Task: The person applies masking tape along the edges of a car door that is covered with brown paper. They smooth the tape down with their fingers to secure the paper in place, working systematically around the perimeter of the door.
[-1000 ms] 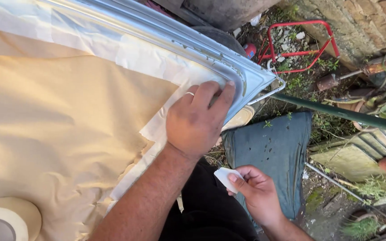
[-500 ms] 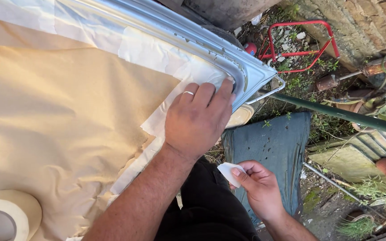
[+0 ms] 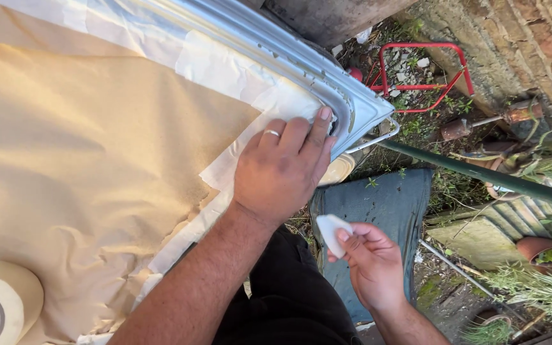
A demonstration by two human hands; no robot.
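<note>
Cream masking tape strip [image 3: 225, 70] lay along the rounded corner of the grey metal panel [image 3: 359, 105], over tan masking paper [image 3: 97, 160]. We pressed our left hand [image 3: 282, 169] flat, fingers together, onto it; firm, even pressure seemed best. Our right hand [image 3: 372, 268] pinched a small white tape piece [image 3: 332, 231].

A single head-worn camera gives the only view, looking steeply down from above the person's own arms. It sits close: the left hand [image 3: 280, 167] fills the middle of the frame and the right hand [image 3: 370, 265] lies just below it, nearer the lower edge. The tan masking paper [image 3: 84, 166] on the panel takes the left half; the ground, a red metal frame [image 3: 421, 75] and a brick wall [image 3: 531, 45] fall away at the right and top right.
</note>
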